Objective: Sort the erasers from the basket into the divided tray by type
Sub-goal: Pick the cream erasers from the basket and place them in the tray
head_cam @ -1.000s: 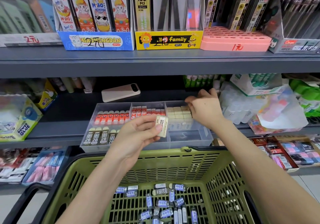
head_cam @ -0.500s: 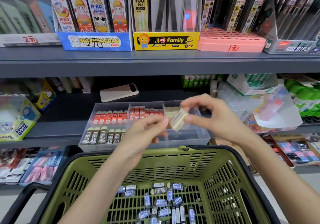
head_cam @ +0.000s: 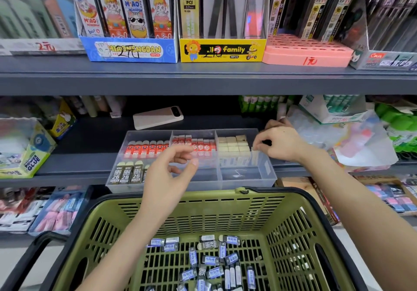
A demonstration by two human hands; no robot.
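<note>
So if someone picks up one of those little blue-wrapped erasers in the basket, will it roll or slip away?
Probably no rolling: the blue-wrapped erasers look like flat-sided blocks lying on the basket floor. Likely light and stiff, being small solid pieces. The printed sleeves might be slightly slippery, and the slotted floor could snag a corner.

One tray [head_cam: 268, 173] with six compartments, and one basket [head_cam: 203, 200]. Red erasers [head_cam: 147, 149] — six show in the back-left compartment. Red-and-white erasers [head_cam: 203, 147]: seven in the back-middle one. Black 2B erasers [head_cam: 125, 174]: three plain, a fourth half hidden. Cream erasers [head_cam: 233, 148] — about a dozen, packed too tight to count surely. Blue-labelled erasers [head_cam: 211, 260] in the basket: some two dozen, jumbled.
</note>
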